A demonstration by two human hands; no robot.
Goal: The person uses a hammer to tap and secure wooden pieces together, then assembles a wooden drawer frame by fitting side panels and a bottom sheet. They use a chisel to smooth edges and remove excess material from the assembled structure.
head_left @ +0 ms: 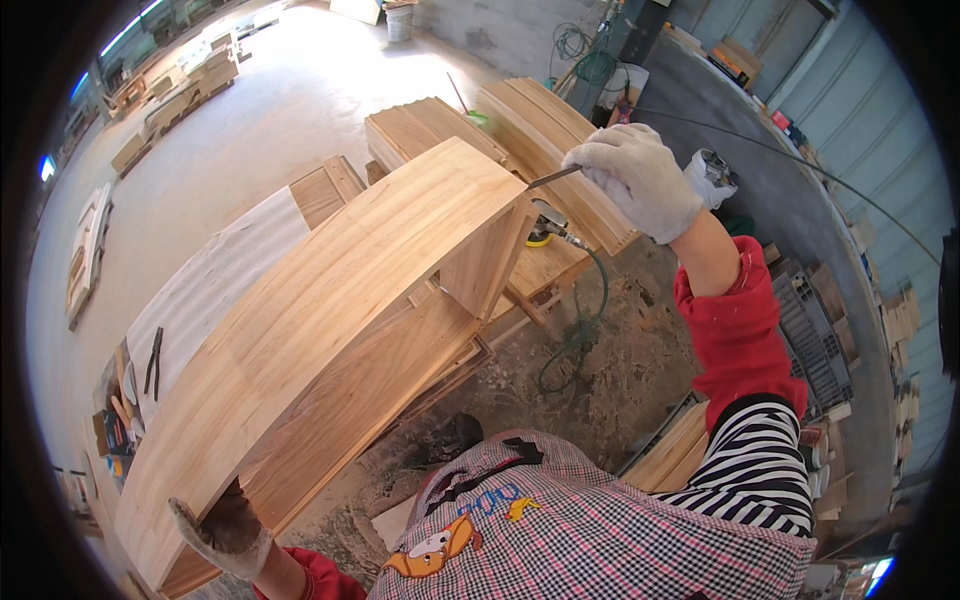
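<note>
A large box-like frame of pale wood (300,285) stands slanting across the middle, its long board uppermost and its inside partly showing. My left hand (228,530), in a whitish glove, is closed round the near left end of that board, thumb on the outer side and fingers darkened inside. At the far right corner my gloved right hand (640,175) pinches a thin dark flat tool (553,177). The tool's tip meets the board's corner; its exact kind is hidden by the fingers. Below that corner lies an air sander (545,225) with a yellow rim.
A green hose (600,300) runs from the sander to the dusty floor. Stacked wooden panels (550,140) stand beyond the frame. Black pliers (153,362) lie on a white sheet (215,285) at left. Grey crates (805,320) and wood offcuts line the right wall.
</note>
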